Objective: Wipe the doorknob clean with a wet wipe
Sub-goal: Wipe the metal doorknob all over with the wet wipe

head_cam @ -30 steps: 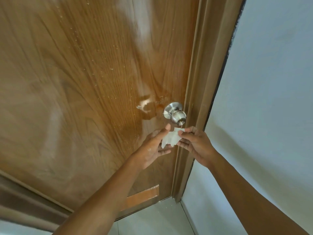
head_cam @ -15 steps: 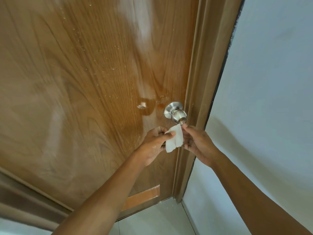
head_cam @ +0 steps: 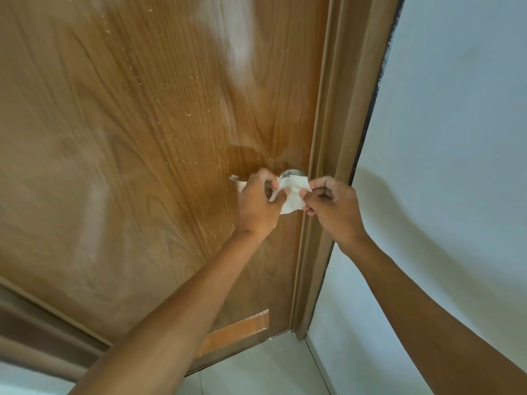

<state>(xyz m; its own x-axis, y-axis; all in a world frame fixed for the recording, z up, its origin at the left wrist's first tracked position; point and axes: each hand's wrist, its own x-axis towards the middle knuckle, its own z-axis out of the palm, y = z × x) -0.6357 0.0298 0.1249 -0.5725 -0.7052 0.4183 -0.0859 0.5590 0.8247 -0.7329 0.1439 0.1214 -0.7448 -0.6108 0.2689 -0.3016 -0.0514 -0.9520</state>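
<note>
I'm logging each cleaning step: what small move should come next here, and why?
Probably close the wet wipe around the doorknob and twist. Both hands, left and right, hold it spread over the knob, with only the metal top edge showing.

A crumpled white wet wipe [head_cam: 293, 195] is stretched across the front of a silver metal doorknob [head_cam: 291, 173] at the right edge of a wooden door. The wipe covers nearly all of the knob; only its shiny round base plate shows above.
</note>
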